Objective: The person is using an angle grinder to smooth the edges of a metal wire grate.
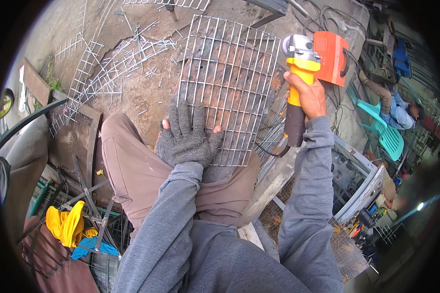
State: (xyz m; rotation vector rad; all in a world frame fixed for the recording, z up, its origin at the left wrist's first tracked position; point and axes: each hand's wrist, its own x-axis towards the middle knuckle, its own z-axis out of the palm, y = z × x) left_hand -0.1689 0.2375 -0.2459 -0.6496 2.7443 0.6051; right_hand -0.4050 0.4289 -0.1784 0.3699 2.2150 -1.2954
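A welded wire mesh panel (228,68) lies before me over a worn, rust-brown board. My left hand (193,138), in a dark grey knitted glove with bare thumb and little fingertips, rests flat on the panel's near left part, fingers spread. To the right of the panel, my right hand (316,97) is bare and wrapped round the yellow body of an angle grinder (295,115). The grinder points away from me, its head and disc beside the panel's far right corner. Its cord curves below the dark rear end.
Cut wire pieces (137,56) litter the ground at far left. An orange-red machine (330,58) stands just past the grinder. Thin metal rods lie right of the panel. A green plastic chair (388,139) and another person (401,110) are farther right. Yellow cloth (66,224) hangs at lower left.
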